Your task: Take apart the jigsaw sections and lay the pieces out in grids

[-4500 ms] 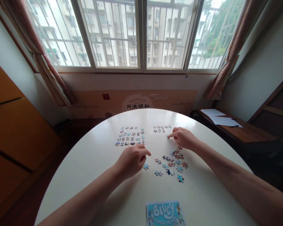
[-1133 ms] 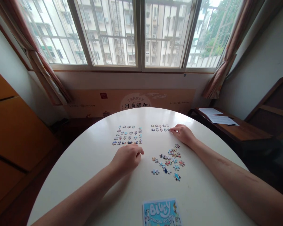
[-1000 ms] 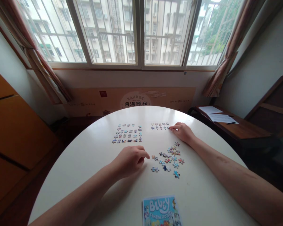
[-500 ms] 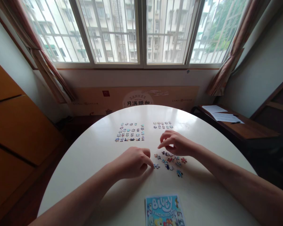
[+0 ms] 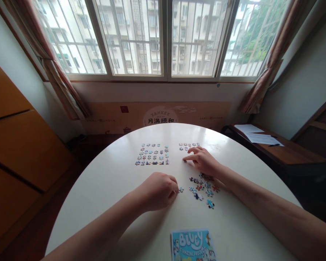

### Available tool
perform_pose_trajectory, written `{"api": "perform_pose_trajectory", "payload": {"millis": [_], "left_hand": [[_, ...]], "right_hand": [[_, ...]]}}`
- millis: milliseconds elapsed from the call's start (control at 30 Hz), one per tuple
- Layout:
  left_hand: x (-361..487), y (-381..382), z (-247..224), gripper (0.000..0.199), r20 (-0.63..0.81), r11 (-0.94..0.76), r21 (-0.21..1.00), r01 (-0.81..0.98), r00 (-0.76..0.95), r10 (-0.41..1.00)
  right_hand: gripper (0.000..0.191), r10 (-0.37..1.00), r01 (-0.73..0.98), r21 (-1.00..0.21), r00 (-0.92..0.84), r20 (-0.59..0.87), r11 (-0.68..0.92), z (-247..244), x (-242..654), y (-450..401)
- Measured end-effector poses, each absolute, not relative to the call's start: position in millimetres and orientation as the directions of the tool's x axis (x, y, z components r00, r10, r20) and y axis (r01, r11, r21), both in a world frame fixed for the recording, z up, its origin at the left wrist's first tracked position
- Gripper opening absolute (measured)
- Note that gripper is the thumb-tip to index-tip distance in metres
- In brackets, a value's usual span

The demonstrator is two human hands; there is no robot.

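My left hand is closed, its fingers curled and their tips at the edge of a small puzzle piece on the white table. Farther out, my right hand has its index finger stretched out, the tip on a small dark puzzle piece; its other fingers are bent and apart. Below the right wrist lies a loose heap of mixed puzzle pieces. Spaced puzzle pieces form rows at the left. Two shorter rows of puzzle pieces lie behind the right hand, which partly hides them.
A blue Bluey picture card lies near me on the round white table. A brown side table with papers and pens stands at the right. An orange cabinet is at the left.
My right hand has moved away from me, from beside the heap toward the short rows, with a piece now at its fingertip. My left hand's fingers have curled in more. The view has shifted slightly.
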State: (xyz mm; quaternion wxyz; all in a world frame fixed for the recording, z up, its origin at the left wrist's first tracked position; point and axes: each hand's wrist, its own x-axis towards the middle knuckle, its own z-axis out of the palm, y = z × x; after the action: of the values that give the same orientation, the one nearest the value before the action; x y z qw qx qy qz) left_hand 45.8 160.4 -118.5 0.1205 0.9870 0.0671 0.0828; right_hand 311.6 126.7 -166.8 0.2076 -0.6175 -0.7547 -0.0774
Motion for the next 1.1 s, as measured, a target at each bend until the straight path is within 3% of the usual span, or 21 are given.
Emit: {"api": "perform_pose_trajectory", "payload": {"millis": [167, 333, 567, 767, 1100], "left_hand": [[45, 161, -118, 0.023, 0.153, -0.966, 0.238, 0.104, 0.978, 0.143], [45, 161, -118, 0.022, 0.149, -0.967, 0.230, 0.106, 0.979, 0.142], [46, 161, -121, 0.023, 0.159, -0.964, 0.244, 0.105, 0.976, 0.146], [47, 159, -119, 0.023, 0.157, -0.963, 0.244, 0.116, 0.975, 0.157], [49, 157, -118, 0.021, 0.152, -0.971, 0.198, 0.131, 0.975, 0.163]], "right_hand": [[0.056, 0.890, 0.977, -0.123, -0.101, 0.445, 0.172, -166, 313, 124], [0.052, 0.906, 0.977, -0.108, -0.125, 0.405, 0.183, -169, 308, 123], [0.047, 0.925, 0.980, -0.182, -0.008, 0.379, 0.083, -183, 312, 137], [0.049, 0.897, 0.976, -0.210, 0.049, 0.440, 0.050, -183, 316, 137], [0.046, 0.936, 0.982, -0.189, 0.044, 0.349, 0.025, -180, 309, 138]]}}
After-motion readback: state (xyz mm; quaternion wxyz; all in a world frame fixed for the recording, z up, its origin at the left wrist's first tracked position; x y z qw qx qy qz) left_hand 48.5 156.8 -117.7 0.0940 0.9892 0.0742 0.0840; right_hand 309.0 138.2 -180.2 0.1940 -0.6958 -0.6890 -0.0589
